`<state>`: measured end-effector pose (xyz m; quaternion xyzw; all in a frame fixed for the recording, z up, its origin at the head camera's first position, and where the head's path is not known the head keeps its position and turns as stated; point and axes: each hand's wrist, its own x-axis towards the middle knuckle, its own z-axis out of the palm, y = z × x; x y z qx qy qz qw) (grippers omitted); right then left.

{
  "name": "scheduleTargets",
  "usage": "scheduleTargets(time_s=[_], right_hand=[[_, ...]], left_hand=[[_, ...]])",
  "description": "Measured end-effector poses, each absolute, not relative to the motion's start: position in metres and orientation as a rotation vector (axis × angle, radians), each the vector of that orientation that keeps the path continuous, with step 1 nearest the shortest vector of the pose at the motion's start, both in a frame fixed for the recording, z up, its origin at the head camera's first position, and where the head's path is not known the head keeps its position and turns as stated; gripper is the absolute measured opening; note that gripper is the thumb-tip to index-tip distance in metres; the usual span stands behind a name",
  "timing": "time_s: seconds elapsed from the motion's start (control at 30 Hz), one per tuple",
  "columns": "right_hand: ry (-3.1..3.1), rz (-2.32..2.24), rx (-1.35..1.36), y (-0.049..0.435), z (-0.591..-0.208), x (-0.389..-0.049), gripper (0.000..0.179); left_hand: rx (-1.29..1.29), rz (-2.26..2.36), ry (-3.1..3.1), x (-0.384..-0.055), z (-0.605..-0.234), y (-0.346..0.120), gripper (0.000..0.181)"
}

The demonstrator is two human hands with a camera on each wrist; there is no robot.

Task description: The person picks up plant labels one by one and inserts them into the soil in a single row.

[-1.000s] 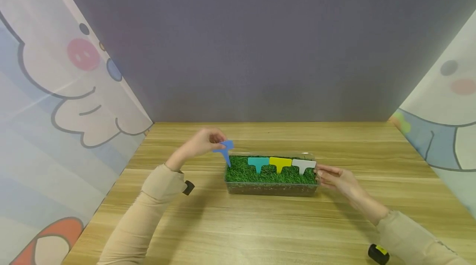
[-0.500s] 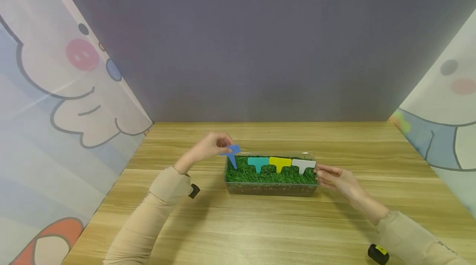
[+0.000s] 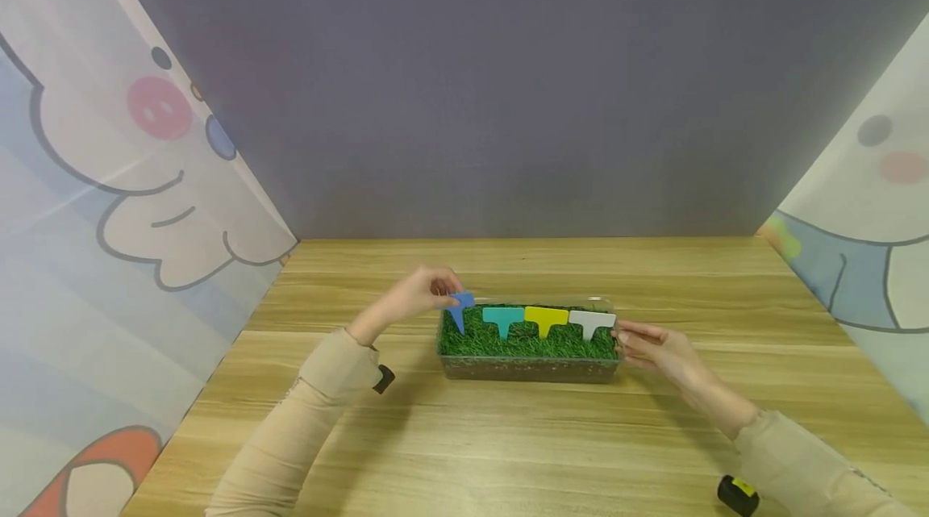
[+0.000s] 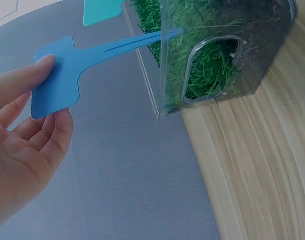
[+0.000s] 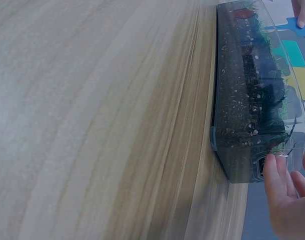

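Note:
My left hand [image 3: 414,295] pinches the wide head of a blue T-shaped plant label [image 4: 57,75] between thumb and fingers. Its pointed stem reaches down to the grass at the left end of a clear plastic planter box [image 3: 530,370]; whether the tip is in the soil I cannot tell. Fairly straight fingers of my right hand [image 3: 671,356] touch the box's right end wall, beside its handle opening [image 5: 260,165]. A teal label [image 3: 504,318], a yellow label [image 3: 546,318] and a white label [image 3: 591,322] stand upright in the green grass [image 3: 522,348], right of the blue one.
The box stands on a wooden table [image 3: 508,444] before a grey back panel [image 3: 464,97]. Printed cartoon sheets [image 3: 145,178] hang at both sides. Dark soil [image 5: 237,90] shows through the box's front wall.
My left hand has brought the blue label rightward and down, from above the box's left edge into the grass area. The right hand and the box stay where they were.

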<state>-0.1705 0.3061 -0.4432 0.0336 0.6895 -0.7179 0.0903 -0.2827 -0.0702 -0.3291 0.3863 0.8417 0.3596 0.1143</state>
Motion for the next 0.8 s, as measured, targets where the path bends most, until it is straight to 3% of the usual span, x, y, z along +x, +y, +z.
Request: scheduleTargets(time_s=[0.2, 0.5, 0.6, 0.8], right_hand=[[2.074, -2.098, 0.175, 0.308, -0.448, -0.174, 0.087], [2.058, -2.103, 0.191, 0.309, -0.450, -0.174, 0.091], [2.057, -2.107, 0.185, 0.309, -0.449, -0.174, 0.086], [2.083, -2.087, 0.109, 0.299, -0.428, -0.164, 0.057]], left_hand=[[1.145, 1.038, 2.480, -0.282, -0.334, -0.068, 0.014], [1.160, 1.017, 2.489, -0.280, -0.340, -0.067, 0.012], [1.161, 1.014, 2.491, -0.280, -0.342, -0.067, 0.011], [1.136, 1.000, 2.484, -0.279, -0.346, -0.065, 0.010]])
